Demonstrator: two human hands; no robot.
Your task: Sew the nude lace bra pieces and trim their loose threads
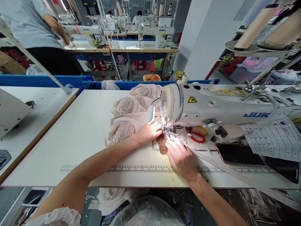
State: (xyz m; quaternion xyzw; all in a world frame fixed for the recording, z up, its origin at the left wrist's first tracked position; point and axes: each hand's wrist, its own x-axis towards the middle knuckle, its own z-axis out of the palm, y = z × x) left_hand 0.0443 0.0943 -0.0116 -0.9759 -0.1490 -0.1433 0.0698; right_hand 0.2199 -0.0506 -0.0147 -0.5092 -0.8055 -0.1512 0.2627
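Observation:
My left hand [150, 133] lies just left of the presser foot [172, 128], its fingers bent together on the edge of a beige lace bra piece [123, 128]. In front of the needle area, my right hand [182, 158] has its fingertips closed on a long beige fabric strip [218, 166]. That strip runs from the lower right, past the hand, towards the foot. More lace cups [125, 105] are heaped behind my left hand. Between the hands is a brown patch [162, 146] on the machine bed. My fingers partly hide the cloth at the needle.
The sewing machine [211, 106] spans the right side. Red-handled scissors [197, 136], a phone [240, 154] and a written paper sheet [274, 138] lie by it. A small white lamp [150, 114] glows near the needle. A person [44, 28] stands at the far left.

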